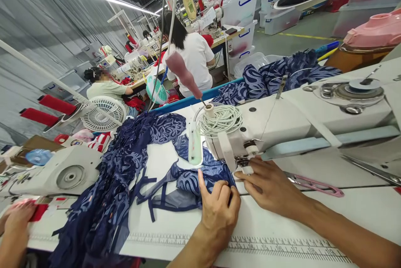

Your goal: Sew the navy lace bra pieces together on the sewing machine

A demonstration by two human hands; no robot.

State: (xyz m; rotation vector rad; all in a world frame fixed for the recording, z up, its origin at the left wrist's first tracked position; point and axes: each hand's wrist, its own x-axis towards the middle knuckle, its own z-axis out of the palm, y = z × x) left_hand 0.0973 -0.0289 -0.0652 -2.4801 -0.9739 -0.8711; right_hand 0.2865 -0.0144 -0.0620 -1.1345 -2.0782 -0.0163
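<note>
A navy patterned lace bra (188,181) lies on the white sewing table, its right edge at the needle area of a sewing machine (275,113). My left hand (219,211) presses on the bra, index finger stretched forward and the other fingers curled on its near edge. Beside the presser foot (246,167), my right hand (271,182) has its fingers closed close to the fabric's edge. What its fingertips hold, if anything, is hidden. Narrow navy straps (153,201) trail to the left of the bra.
A long heap of navy lace pieces (106,188) hangs over the table's left side; more lace (275,74) lies behind the machine. Pink-handled snips (322,184) rest right of my right hand. A co-worker's hand (19,218) holds red fabric at left. A printed ruler (269,245) edges the table.
</note>
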